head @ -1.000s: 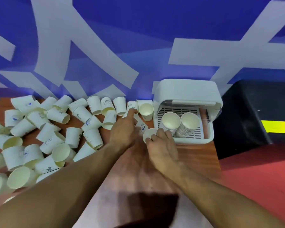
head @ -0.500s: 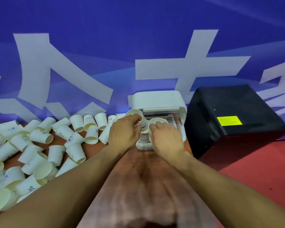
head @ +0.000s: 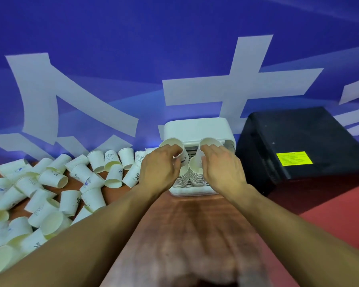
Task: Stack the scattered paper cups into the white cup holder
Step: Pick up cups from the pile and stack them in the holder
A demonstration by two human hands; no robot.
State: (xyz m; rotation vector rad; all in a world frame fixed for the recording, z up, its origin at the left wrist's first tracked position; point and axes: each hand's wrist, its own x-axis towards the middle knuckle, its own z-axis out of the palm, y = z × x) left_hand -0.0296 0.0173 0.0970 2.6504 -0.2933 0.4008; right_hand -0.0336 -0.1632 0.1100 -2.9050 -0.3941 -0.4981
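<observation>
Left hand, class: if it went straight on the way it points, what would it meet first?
Probably the hood of the white cup holder: the left hand, gripping a paper cup, points at it above the left stack. Depth is unclear.

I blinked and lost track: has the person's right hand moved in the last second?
Yes. The right hand went from the table in front of the white cup holder forward into it, and grips a cup over the right stack.
</observation>
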